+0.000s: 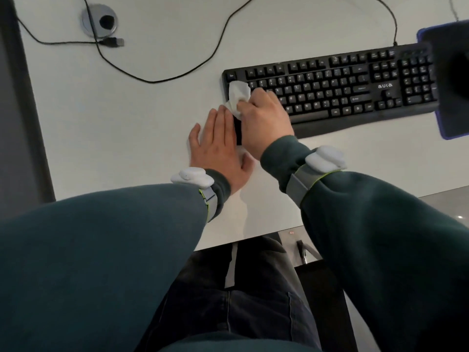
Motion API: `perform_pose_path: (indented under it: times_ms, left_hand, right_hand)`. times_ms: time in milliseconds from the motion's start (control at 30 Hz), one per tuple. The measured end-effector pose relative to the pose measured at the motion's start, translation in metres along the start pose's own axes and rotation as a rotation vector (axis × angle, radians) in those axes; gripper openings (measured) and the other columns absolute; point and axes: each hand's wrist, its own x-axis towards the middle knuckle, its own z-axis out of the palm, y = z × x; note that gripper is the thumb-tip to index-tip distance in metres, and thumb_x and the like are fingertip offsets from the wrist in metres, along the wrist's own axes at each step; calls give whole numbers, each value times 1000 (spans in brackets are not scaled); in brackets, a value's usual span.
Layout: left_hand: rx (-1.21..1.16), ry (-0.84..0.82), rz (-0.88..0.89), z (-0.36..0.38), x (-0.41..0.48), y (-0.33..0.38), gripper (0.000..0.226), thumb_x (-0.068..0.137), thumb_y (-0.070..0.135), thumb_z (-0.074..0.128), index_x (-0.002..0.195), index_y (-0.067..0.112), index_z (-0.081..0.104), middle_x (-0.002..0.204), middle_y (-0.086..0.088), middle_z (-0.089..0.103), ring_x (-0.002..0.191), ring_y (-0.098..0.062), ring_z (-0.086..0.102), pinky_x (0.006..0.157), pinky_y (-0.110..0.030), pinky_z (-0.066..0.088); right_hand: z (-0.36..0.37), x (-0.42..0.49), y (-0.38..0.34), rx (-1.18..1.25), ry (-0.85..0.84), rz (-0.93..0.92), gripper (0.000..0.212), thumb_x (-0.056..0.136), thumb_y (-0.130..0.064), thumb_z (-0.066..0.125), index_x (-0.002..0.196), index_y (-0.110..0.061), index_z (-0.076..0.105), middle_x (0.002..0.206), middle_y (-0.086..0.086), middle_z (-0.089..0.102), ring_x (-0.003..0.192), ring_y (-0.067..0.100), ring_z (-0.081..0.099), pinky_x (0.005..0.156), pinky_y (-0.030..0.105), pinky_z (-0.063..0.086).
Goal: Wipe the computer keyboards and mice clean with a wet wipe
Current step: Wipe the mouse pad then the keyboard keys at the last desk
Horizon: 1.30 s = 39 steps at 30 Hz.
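The person's right hand (264,123) sat near the centre of the frame, its fingers curled round a crumpled white wet wipe (237,96) and pressing it onto the left end of a black full-size plastic keyboard (342,90). The wet wipe covered the keys at that corner and spilled over the keyboard's left edge toward the flat white desk (127,118).

The keyboard lay slanted across the upper right of the frame. Its right end reached a dark mouse pad with a blue rim (442,134) at the right edge. A large dark blurred shape (454,62) stood over that mouse pad, and what it was could not be told.

The left hand (218,148) lay just left of the right hand, palm down, with its fingers straight and close together, gripping nothing. Between the two hands showed a narrow black sliver (238,130), too hidden to identify. Whether the left hand rested on it or on the desk could not be told.

A thin black cable (177,76) left the keyboard's back edge and looped across the upper middle of the frame. In the upper left, a loose USB plug (118,42) lay just below a round grey grommet (100,21).

Over the dark teal sleeves, a white plastic left wrist unit (191,177) and a matching right wrist unit (326,158) sat on grey straps.
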Motion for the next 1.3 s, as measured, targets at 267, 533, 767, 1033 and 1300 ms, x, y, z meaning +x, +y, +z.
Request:
perform_pose_path:
  times_ms: [267,533,767,1033,1300]
  left_hand:
    - [-28,-6,-1,-3,1,0,90,86,55,34,156,3,12,165,-12,16,154,-25,6,120,-52,10]
    - [-57,8,-2,-1,0,-1,93,86,55,38,158,5,7,167,-10,7,154,-24,6,120,-51,12]
    - [-69,-12,16,-2,1,-2,92,83,54,38,157,7,10,167,-7,11,154,-25,7,119,-52,13]
    - [-98,1,10,-2,1,-2,93,82,52,39,159,12,4,167,-4,8,154,-23,7,120,-51,12]
    - [-89,-12,-1,-2,2,-3,91,81,53,40,157,11,12,166,-5,14,154,-24,8,119,-51,13]
  right_hand:
    - [5,14,-8,23,-12,-90,21,78,-4,48,77,-1,69,86,17,57,79,36,55,59,37,50]
    - [2,21,-10,88,17,71,39,80,-18,35,82,3,68,96,21,59,84,39,56,61,33,41]
    - [-4,48,9,40,-13,180,24,81,-7,51,94,1,70,104,19,59,98,39,53,77,39,48]
    - [-17,53,37,-198,-75,219,25,84,-16,56,100,-6,72,112,16,55,100,39,50,83,44,44]
    - [-5,37,5,-196,-43,127,30,85,-29,51,92,-8,71,101,13,62,92,37,55,75,43,43]
